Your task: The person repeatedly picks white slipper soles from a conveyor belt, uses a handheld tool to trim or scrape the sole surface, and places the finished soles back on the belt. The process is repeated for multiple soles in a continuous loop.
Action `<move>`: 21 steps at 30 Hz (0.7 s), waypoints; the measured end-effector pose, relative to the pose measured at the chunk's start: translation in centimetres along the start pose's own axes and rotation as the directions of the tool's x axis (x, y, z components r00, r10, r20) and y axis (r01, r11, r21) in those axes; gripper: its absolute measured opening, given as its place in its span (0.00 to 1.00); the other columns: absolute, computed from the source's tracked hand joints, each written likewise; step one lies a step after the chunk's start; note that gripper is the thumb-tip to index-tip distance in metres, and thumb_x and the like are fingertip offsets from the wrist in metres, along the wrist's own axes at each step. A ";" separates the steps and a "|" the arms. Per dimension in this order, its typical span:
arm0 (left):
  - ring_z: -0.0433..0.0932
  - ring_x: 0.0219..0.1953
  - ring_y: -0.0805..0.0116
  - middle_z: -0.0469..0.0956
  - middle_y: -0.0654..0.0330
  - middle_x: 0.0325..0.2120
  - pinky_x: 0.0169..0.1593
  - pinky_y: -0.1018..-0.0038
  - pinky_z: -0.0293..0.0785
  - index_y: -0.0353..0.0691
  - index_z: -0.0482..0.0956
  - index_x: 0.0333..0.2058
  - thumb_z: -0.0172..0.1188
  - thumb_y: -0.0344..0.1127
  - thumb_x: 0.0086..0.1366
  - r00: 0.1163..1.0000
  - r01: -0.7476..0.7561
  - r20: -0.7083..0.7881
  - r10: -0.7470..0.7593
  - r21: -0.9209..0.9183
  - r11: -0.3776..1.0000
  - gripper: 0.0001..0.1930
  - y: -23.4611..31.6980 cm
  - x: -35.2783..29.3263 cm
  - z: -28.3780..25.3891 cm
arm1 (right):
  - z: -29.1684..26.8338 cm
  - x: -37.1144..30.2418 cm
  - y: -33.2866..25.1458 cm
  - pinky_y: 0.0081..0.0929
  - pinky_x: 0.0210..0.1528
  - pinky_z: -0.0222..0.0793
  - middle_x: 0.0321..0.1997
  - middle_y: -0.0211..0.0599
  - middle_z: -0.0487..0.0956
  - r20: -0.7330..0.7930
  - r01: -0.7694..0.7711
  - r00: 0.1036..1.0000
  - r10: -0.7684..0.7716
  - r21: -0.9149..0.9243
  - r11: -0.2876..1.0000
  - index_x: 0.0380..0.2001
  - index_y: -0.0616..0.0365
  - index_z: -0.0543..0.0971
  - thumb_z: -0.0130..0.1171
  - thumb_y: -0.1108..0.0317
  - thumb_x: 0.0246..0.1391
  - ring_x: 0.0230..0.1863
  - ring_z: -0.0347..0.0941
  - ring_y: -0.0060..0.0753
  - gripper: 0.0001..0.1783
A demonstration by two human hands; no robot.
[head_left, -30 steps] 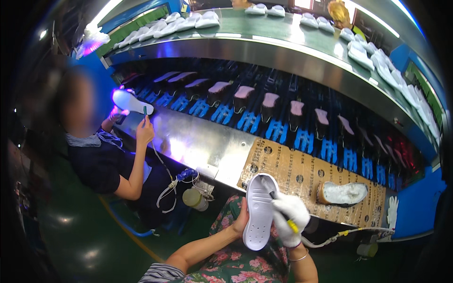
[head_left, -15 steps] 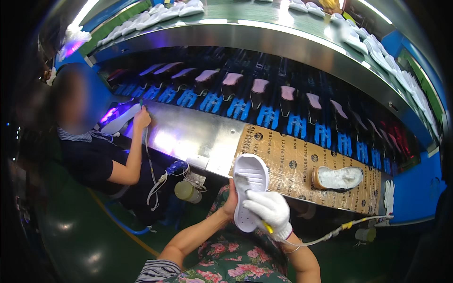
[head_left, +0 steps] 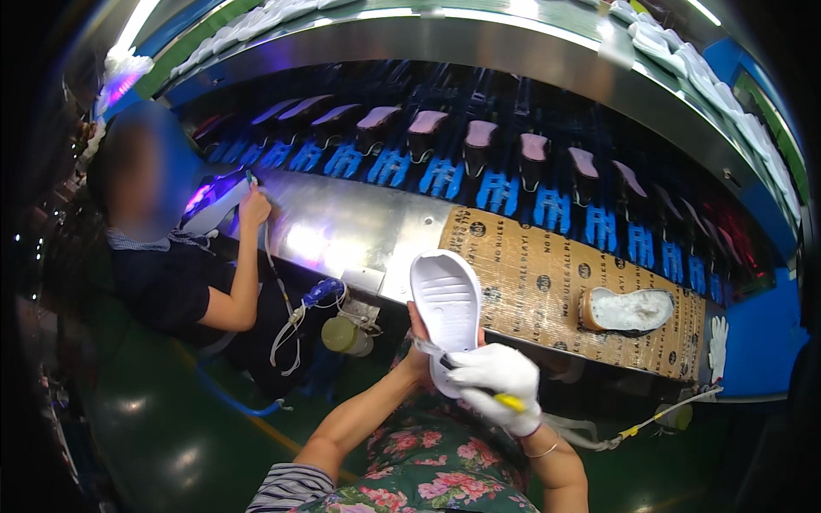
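Observation:
A white shoe sole (head_left: 448, 295) with a raised rim and ridges across its inside is held up in front of my floral apron, its inside facing me. My bare left hand (head_left: 416, 339) is closed round its left edge. In a white knitted glove, my right hand (head_left: 498, 383) grips a brush (head_left: 438, 352) with a dark neck and pale bristles. The bristles lie at the sole's left rim, near its narrow middle. A yellow piece shows under the gloved fingers, and a pale hose (head_left: 590, 438) trails off to the right.
A shoe upper (head_left: 631, 309) lies bottom up on the cardboard-covered bench (head_left: 522, 278); a spare glove (head_left: 718, 349) hangs at its right end. Behind runs a rack of blue clamps (head_left: 498, 193) under a belt of white soles (head_left: 663, 51). A co-worker (head_left: 184, 274) works at left.
The brush has gone from the sole's inside to its left rim, lower down. My hands and the sole have shifted slightly, and the whole view has tilted a little.

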State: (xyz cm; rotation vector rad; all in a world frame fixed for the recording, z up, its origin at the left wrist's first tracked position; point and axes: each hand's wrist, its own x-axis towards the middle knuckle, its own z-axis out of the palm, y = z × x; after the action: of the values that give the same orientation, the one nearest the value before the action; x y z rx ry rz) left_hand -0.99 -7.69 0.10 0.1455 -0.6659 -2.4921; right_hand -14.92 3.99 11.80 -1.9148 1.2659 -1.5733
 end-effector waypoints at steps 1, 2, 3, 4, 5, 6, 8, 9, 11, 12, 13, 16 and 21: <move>0.85 0.42 0.56 0.82 0.48 0.44 0.50 0.59 0.82 0.38 0.69 0.63 0.24 0.90 0.59 0.997 0.014 -0.074 -0.017 -0.035 0.999 0.60 -0.1 -0.2 0.4 | -0.6 -0.4 0.4 0.37 0.46 0.79 0.45 0.45 0.88 -0.019 -0.079 0.996 0.083 0.143 0.987 0.38 0.57 0.87 0.71 0.79 0.45 0.45 0.85 0.45 0.14; 0.84 0.44 0.54 0.82 0.46 0.45 0.50 0.58 0.82 0.39 0.69 0.63 0.26 0.92 0.57 0.973 -0.031 -0.232 0.018 -0.054 0.998 0.61 -0.6 -0.1 -0.1 | -0.8 -0.1 0.5 0.37 0.50 0.80 0.44 0.43 0.88 -0.074 -0.119 0.989 0.132 0.157 0.980 0.39 0.56 0.88 0.72 0.79 0.45 0.44 0.85 0.45 0.15; 0.83 0.45 0.52 0.81 0.44 0.45 0.50 0.56 0.82 0.40 0.70 0.63 0.28 0.93 0.54 0.922 -0.079 -0.384 0.048 -0.065 0.995 0.62 -0.8 -0.2 -0.7 | -1.1 0.4 0.2 0.37 0.49 0.80 0.44 0.45 0.88 -0.132 -0.104 0.986 0.104 0.009 0.995 0.40 0.55 0.88 0.72 0.79 0.45 0.44 0.85 0.46 0.16; 0.83 0.46 0.52 0.81 0.45 0.46 0.51 0.57 0.81 0.40 0.69 0.63 0.27 0.93 0.55 0.930 -0.048 -0.362 0.066 0.057 0.997 0.62 -0.4 0.2 0.3 | -0.9 0.5 0.4 0.38 0.48 0.80 0.44 0.45 0.88 -0.182 -0.091 0.981 0.073 -0.093 0.991 0.41 0.55 0.87 0.72 0.79 0.45 0.43 0.85 0.47 0.17; 0.83 0.46 0.52 0.81 0.45 0.46 0.52 0.57 0.81 0.41 0.69 0.64 0.25 0.93 0.55 0.934 -0.032 -0.343 0.096 0.186 0.982 0.62 0.3 0.3 1.4 | -0.5 0.7 0.6 0.38 0.47 0.80 0.44 0.45 0.87 -0.222 -0.072 0.975 0.029 -0.187 0.980 0.41 0.55 0.87 0.71 0.79 0.45 0.42 0.85 0.47 0.17; 0.83 0.46 0.52 0.81 0.45 0.45 0.51 0.57 0.81 0.40 0.69 0.63 0.25 0.93 0.55 0.955 -0.056 -0.283 0.085 0.109 0.992 0.62 0.1 0.6 0.8 | -0.4 0.7 0.9 0.39 0.45 0.80 0.45 0.44 0.87 -0.148 0.046 0.984 -0.095 -0.307 0.951 0.42 0.55 0.87 0.72 0.79 0.43 0.41 0.85 0.48 0.18; 0.83 0.44 0.53 0.81 0.44 0.42 0.50 0.58 0.81 0.37 0.72 0.59 0.25 0.95 0.53 0.968 -0.029 -0.248 0.031 0.014 0.999 0.64 0.0 1.4 -0.1 | 0.7 0.5 0.7 0.38 0.44 0.79 0.45 0.44 0.87 -0.037 0.124 0.989 -0.145 -0.336 0.934 0.40 0.55 0.86 0.74 0.78 0.40 0.42 0.85 0.46 0.19; 0.84 0.42 0.54 0.82 0.48 0.42 0.48 0.59 0.83 0.33 0.75 0.55 0.23 0.93 0.55 1.000 0.000 0.024 0.000 0.003 1.000 0.64 0.2 1.0 -0.4 | 1.3 0.0 0.5 0.38 0.44 0.78 0.45 0.43 0.87 0.000 0.139 0.989 -0.146 -0.309 0.941 0.40 0.54 0.87 0.74 0.78 0.40 0.43 0.85 0.46 0.20; 0.84 0.42 0.54 0.82 0.47 0.39 0.47 0.60 0.83 0.29 0.77 0.49 0.24 0.96 0.50 0.997 0.028 0.078 -0.019 -0.118 0.993 0.67 0.4 1.4 0.2 | 1.1 0.0 0.0 0.35 0.45 0.79 0.45 0.42 0.88 0.012 0.065 0.998 -0.064 -0.127 0.990 0.40 0.54 0.88 0.74 0.77 0.40 0.43 0.86 0.42 0.18; 0.84 0.40 0.53 0.82 0.47 0.38 0.46 0.59 0.82 0.28 0.77 0.47 0.25 0.97 0.47 1.000 0.030 -0.003 -0.031 -0.135 0.990 0.68 0.4 1.3 0.3 | 0.5 -0.2 0.1 0.35 0.45 0.79 0.45 0.42 0.88 0.010 -0.017 1.000 0.017 -0.029 0.999 0.39 0.54 0.88 0.74 0.77 0.41 0.43 0.86 0.42 0.17; 0.84 0.40 0.54 0.82 0.47 0.39 0.46 0.59 0.82 0.31 0.76 0.50 0.26 0.97 0.49 0.998 0.052 0.033 -0.048 -0.132 0.990 0.67 0.3 1.4 -0.4 | 0.0 -0.3 0.2 0.34 0.46 0.79 0.45 0.43 0.89 0.014 -0.087 0.996 0.087 0.074 0.993 0.38 0.55 0.88 0.74 0.77 0.42 0.43 0.86 0.42 0.16; 0.84 0.41 0.55 0.82 0.47 0.40 0.46 0.59 0.82 0.37 0.74 0.56 0.24 0.96 0.50 0.989 -0.103 -0.105 0.102 -0.007 0.995 0.65 0.6 1.9 -0.1 | -0.9 0.4 0.5 0.35 0.44 0.80 0.45 0.43 0.89 -0.149 -0.024 0.989 0.002 -0.145 0.989 0.38 0.55 0.88 0.74 0.77 0.42 0.42 0.86 0.43 0.16; 0.83 0.42 0.50 0.81 0.47 0.40 0.47 0.55 0.82 0.34 0.75 0.54 0.28 0.96 0.50 0.987 -0.018 0.158 0.039 -0.138 0.990 0.65 1.1 2.7 -0.4 | 0.6 -0.3 0.0 0.35 0.41 0.78 0.45 0.40 0.88 0.040 0.128 0.992 -0.123 -0.174 0.976 0.37 0.51 0.88 0.75 0.75 0.45 0.41 0.86 0.42 0.14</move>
State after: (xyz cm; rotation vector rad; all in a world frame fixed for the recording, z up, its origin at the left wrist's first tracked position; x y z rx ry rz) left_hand -2.63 -10.08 0.33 -0.1154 -0.5552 -2.5300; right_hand -14.33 4.10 11.39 -2.1571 1.3356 -1.5319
